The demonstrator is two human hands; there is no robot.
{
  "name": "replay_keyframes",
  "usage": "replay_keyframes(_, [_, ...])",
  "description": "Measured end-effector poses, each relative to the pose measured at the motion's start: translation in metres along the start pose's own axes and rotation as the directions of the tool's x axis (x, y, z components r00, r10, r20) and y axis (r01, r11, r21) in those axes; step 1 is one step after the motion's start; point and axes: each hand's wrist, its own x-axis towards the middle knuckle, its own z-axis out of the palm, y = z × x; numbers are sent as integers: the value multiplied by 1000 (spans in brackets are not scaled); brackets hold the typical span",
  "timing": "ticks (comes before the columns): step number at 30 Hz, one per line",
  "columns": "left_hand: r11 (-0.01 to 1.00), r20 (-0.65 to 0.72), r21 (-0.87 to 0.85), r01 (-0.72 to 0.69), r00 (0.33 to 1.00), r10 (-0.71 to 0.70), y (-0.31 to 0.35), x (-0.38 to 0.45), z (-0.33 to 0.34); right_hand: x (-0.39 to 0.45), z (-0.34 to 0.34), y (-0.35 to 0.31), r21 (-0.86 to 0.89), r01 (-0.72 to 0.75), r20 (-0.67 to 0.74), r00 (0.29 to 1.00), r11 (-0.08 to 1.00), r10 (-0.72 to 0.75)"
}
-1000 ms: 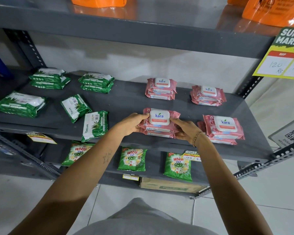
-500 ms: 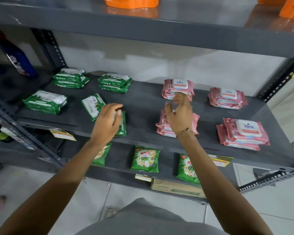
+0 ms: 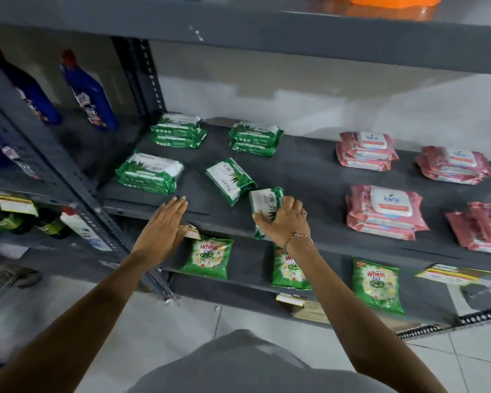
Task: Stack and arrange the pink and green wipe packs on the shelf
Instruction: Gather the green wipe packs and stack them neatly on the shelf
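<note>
I am looking down at a grey metal shelf (image 3: 309,177) that fills most of the view. Green wipe packs sit on its left half and pink ones on its right. Three green stacks (image 3: 179,134) are tidy, two at the back and one (image 3: 150,173) at front left. Two green packs are loose: one lies flat and askew mid-shelf (image 3: 229,180), its long axis slanting from back left to front right, and one sits at the front edge. The pink stacks (image 3: 386,212) stand in two rows, well apart from my hands. My right hand (image 3: 284,221) is curled over the front-edge green pack (image 3: 265,204), fingers wrapped round its lower end, so it appears to have hold of it; that pack's long axis runs front to back. My left hand (image 3: 165,228) is flat and open, fingers straight, holding nothing, poised at the shelf's front lip. The askew pack lies between my two hands and further back, a little nearer my right hand, so I judge stacking the held pack onto it a short move up and left. The pink lids read "kara". Green pouches (image 3: 208,258) on the lower shelf read "Wheel". The green packs' print is too blurred to read.
</note>
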Motion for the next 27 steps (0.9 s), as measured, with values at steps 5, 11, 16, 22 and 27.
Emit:
replay_keyframes(5, [999,-46,-35,1,999,-2,4,9,13,-4,9,-10,-41,-86,-87,993,995,83])
replay_keyframes(11, [998,-117,-56,-42,992,36,-4,11,23,0,-7,-3,185,-196,-266,933,963,241])
replay_keyframes(16, [997,-191,-57,-59,981,47,-5,14,27,19,-16,-21,200,-37,-409,905,979,118])
replay_keyframes(22, [994,-253,-52,-94,964,78,-12,15,33,61,-1,-71,73,240,-199,955,968,-222])
replay_keyframes(27, [992,-311,14,-127,942,125,-16,17,40,83,10,-92,-49,270,-56,961,962,-272])
